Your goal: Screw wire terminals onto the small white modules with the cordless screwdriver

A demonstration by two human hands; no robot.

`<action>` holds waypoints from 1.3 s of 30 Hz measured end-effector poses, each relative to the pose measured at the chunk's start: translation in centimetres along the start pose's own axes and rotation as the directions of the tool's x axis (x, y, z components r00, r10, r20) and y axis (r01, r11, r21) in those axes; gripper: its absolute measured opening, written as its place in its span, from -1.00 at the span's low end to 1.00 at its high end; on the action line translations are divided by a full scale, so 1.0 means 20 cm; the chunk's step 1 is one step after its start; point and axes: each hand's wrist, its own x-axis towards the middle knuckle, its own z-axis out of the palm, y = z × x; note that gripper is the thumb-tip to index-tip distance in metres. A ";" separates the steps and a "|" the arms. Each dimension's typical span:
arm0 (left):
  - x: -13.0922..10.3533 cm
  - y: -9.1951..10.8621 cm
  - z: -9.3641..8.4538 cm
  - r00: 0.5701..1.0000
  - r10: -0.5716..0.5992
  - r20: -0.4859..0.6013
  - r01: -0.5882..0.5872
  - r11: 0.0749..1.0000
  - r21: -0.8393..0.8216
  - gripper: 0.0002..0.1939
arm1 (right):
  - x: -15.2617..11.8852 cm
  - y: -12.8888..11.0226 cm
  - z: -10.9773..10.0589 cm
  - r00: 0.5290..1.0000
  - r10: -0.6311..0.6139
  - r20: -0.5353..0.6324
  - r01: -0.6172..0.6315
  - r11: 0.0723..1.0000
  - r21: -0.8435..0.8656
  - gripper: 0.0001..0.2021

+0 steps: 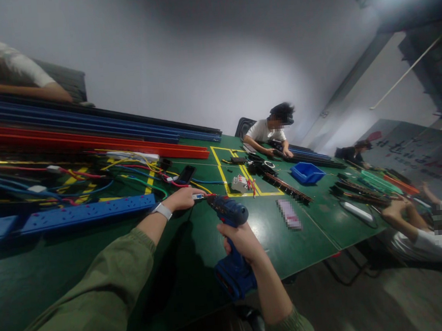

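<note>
My right hand (243,243) is wrapped round the grip of a blue cordless drill (230,211), whose front end points left. Between the fingers of my left hand (181,199) is a small white and blue part (198,196), close to the drill's tip. Whether the tip touches it cannot be made out. Coloured wires (156,169) run up to this spot from the left. A blue socket strip (89,214) lies left of my left hand, and a dark phone (185,175) lies just beyond it. Right of the drill tip stands a white block (240,184) with red marks.
Long red (127,145) and blue channels (99,125) lie along the table's far left side. A blue bin (307,173), copper-coloured strips (287,187) and a pinkish flat object (289,214) are on the green table (273,248). Other people sit across and at the right.
</note>
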 end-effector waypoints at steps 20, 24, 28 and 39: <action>0.00 0.01 0.00 1.000 -0.004 -0.006 0.004 1.000 -0.008 -0.40 | 0.00 0.00 0.00 1.000 0.001 0.006 -0.001 1.000 -0.002 -0.74; -0.01 0.02 -0.01 1.000 -0.005 -0.001 0.005 1.000 -0.020 -0.42 | 0.00 -0.01 0.00 0.999 0.039 -0.007 -0.039 0.999 0.007 -0.76; -0.01 0.02 -0.01 1.000 -0.011 0.003 0.012 0.999 -0.035 -0.46 | -0.01 -0.01 0.01 0.998 0.054 -0.019 -0.054 0.999 0.004 -0.76; 0.00 0.01 0.00 1.000 0.010 -0.002 -0.011 1.000 -0.022 -0.43 | -0.01 -0.01 0.00 1.000 0.025 0.002 -0.025 0.999 -0.023 -0.76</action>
